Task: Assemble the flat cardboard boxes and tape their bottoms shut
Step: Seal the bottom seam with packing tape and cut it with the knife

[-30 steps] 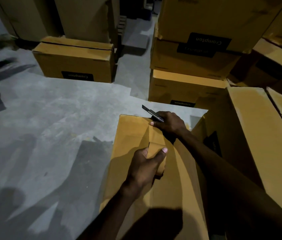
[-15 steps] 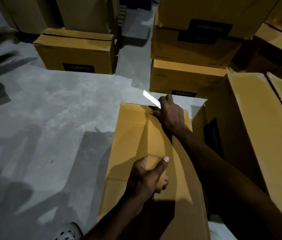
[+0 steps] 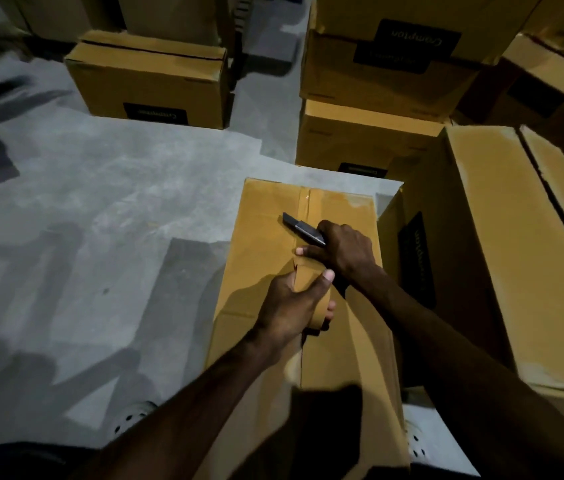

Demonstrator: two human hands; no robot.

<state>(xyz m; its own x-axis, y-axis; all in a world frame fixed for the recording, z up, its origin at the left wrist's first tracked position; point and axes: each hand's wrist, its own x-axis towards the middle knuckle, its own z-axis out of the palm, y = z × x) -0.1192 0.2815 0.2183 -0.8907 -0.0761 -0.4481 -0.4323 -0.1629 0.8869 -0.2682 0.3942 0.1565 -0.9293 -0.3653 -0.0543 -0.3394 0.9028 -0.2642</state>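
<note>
A brown cardboard box stands on the floor in front of me with its flaps folded shut. Brown tape runs along the far half of its centre seam. My left hand grips a roll of brown tape over the middle of the seam. My right hand rests on the box just beyond the roll, holds a dark utility knife that points up and left, and presses a finger on the tape. The near part of the seam lies bare and in shadow.
Large cardboard boxes stand close on the right, and stacked ones just behind the box. Another box sits on the grey concrete floor at the far left. My white shoes show at the bottom.
My right hand came back from the box's far edge toward the middle with the knife. The tape now lies flat on the far seam. My left hand kept its grip on the roll.
</note>
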